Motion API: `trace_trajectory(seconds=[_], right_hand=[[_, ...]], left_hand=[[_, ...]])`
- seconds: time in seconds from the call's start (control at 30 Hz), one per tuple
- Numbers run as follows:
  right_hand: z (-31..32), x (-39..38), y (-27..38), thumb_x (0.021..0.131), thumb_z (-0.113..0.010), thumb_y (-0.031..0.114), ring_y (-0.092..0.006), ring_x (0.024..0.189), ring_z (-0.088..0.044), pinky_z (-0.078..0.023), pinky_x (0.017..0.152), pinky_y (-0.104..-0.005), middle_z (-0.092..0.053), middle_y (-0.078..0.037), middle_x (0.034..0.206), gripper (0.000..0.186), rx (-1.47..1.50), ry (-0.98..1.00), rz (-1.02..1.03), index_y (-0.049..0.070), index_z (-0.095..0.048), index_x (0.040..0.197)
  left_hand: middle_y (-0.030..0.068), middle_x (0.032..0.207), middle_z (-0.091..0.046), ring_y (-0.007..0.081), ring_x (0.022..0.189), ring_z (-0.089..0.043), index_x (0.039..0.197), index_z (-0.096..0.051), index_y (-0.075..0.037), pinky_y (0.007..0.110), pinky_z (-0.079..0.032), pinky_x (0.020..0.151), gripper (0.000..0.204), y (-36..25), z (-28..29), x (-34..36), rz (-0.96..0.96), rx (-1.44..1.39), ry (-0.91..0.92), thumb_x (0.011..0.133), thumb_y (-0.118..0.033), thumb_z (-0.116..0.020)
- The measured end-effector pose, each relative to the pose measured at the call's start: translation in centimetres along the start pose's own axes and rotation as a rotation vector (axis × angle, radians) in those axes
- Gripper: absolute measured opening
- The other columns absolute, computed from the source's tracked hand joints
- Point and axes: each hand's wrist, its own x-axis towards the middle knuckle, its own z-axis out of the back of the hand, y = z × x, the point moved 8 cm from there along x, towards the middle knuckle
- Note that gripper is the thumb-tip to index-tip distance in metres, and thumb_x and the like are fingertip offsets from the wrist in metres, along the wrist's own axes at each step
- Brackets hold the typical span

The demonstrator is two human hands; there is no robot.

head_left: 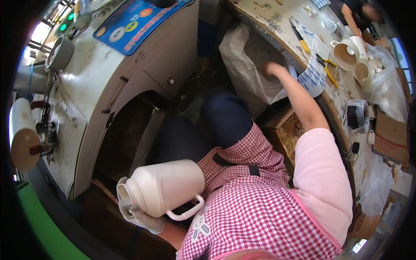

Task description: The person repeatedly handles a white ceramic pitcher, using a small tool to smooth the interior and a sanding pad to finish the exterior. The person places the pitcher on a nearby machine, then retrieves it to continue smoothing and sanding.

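A cream plastic jug (167,184) with a side handle lies tilted across my lap, its open neck toward the left. My left hand (145,216), in a pale glove, is closed around that neck. Away to the right, my bare right hand (272,69) reaches down into the mouth of a large white plastic sack (245,71) beside the right-hand bench. The fingers of that hand are turned away and hidden, so whether they hold anything does not show.
A worn bench (342,102) on the right carries yellow-handled pliers (328,71), a yellow knife (301,41) and more cream jugs (346,55). Below it stands a box of small round pieces (291,134). To the left is a white worktable (93,65) with a blue mat (134,26). Another person's arm (352,21) shows far right.
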Motion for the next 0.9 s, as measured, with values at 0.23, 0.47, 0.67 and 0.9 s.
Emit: trace_trajectory(seconds=[0.23, 0.47, 0.67, 0.9], right_hand=[[-10.5, 5.2, -3.5, 0.092, -0.059, 0.023, -0.0382, 0.116, -0.068, -0.053, 0.097, -0.0527, -0.070, -0.026, 0.121, 0.033, 0.418, -0.300, -0.316, 0.005, -0.071, 0.117], [-10.6, 6.4, -4.3, 0.096, -0.059, 0.034, -0.0347, 0.109, -0.072, -0.056, 0.091, -0.0474, -0.075, -0.017, 0.115, 0.035, 0.416, -0.286, -0.374, 0.012, -0.075, 0.118], [-9.9, 4.2, -5.9, 0.092, -0.074, 0.048, -0.0183, 0.091, -0.069, -0.053, 0.082, -0.0371, -0.077, -0.013, 0.096, 0.046, 1.249, -0.415, -0.177, 0.004, -0.078, 0.102], [0.1, -8.1, -1.9, 0.090, -0.078, 0.033, -0.0372, 0.105, -0.070, -0.056, 0.088, -0.0434, -0.073, -0.024, 0.109, 0.040, 0.906, -1.049, -0.207, 0.003, -0.072, 0.116]], left_hand=[[0.0236, 0.138, -0.060, 0.0316, 0.121, -0.064, 0.129, -0.059, 0.007, 0.045, -0.056, 0.101, 0.078, -2.0, -3.6, 1.5, 0.053, 0.199, -0.107, 0.091, -0.060, -0.068], [0.0220, 0.136, -0.061, 0.0272, 0.119, -0.066, 0.124, -0.063, 0.005, 0.043, -0.059, 0.099, 0.075, -2.1, -4.9, 1.6, 0.059, 0.143, -0.102, 0.086, -0.059, -0.076], [0.0267, 0.138, -0.060, 0.0329, 0.122, -0.064, 0.102, -0.065, 0.000, 0.045, -0.054, 0.102, 0.057, -2.5, -5.1, 1.3, 0.003, 0.045, -0.054, 0.083, -0.051, -0.083], [0.0334, 0.142, -0.055, 0.0393, 0.132, -0.055, 0.113, -0.060, -0.001, 0.049, -0.041, 0.112, 0.056, -5.5, -5.4, -0.5, -0.157, 0.186, 0.213, 0.086, -0.046, -0.078]])
